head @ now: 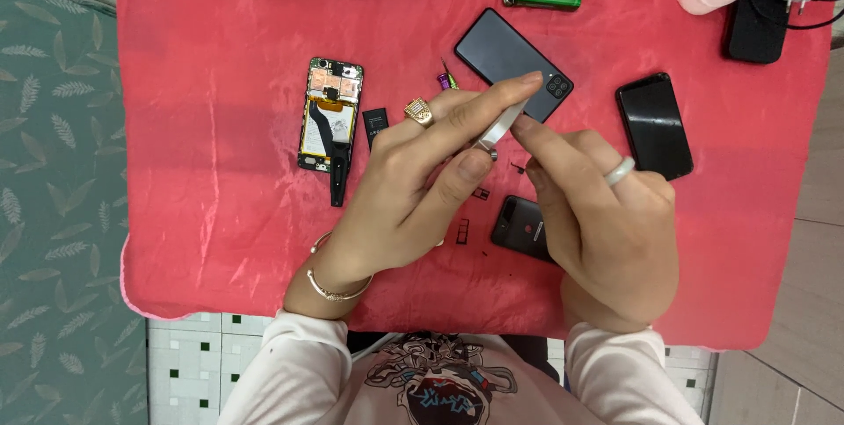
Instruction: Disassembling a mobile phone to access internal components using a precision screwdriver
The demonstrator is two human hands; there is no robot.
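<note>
Metal tweezers [497, 132] pinched between left hand [413, 188] and right hand [607, 232] fingers

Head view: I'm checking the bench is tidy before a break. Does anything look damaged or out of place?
Yes. The opened phone at left lies with its insides bare, a black strip hanging past its lower edge. Tiny loose parts lie scattered on the red cloth by the hands.

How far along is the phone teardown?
Done: opened phone lies with its insides bared, dark back cover off beside it, small parts loose on the red cloth. In hand: left hand and right hand both pinch a thin metal tool. Left: two other phones look unopened.
</note>
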